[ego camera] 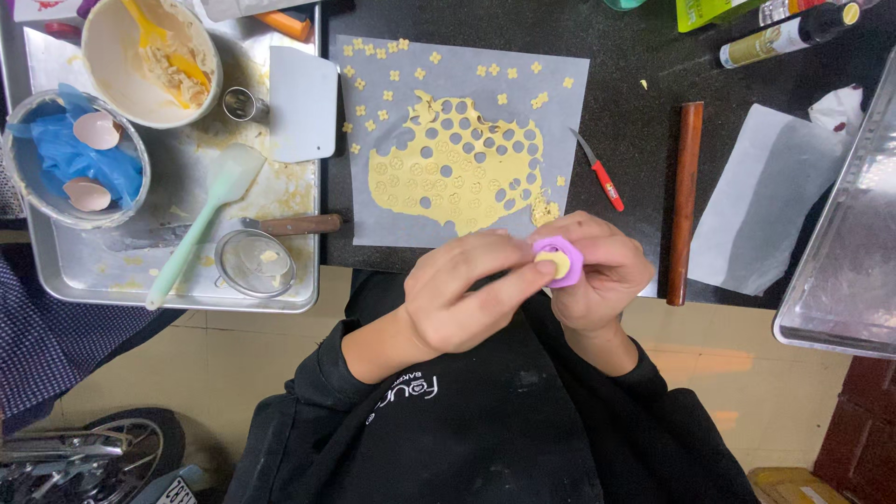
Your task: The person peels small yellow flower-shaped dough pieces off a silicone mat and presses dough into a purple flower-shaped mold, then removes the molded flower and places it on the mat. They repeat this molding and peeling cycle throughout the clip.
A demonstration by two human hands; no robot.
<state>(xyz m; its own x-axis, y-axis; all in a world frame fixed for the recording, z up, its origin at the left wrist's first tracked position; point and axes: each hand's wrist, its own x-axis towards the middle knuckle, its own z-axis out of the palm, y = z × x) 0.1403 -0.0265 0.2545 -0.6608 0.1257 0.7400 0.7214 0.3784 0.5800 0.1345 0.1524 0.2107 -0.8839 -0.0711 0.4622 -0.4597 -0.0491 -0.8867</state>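
Your right hand (pixel 597 271) grips the purple cutter (pixel 558 260) just off the worktop's (pixel 644 140) front edge; your left hand (pixel 467 289) presses a fingertip on the dough disc (pixel 561 267) inside. Push hard and it may tear or drop.

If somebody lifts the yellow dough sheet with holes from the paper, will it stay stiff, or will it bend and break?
The dough sheet is probably floppy: it looks thin and lies flat on the paper. It would likely tear, since many cut holes leave only narrow strips between them. Its ragged edge also suggests soft, crumbly material, so sliding the paper seems safer.
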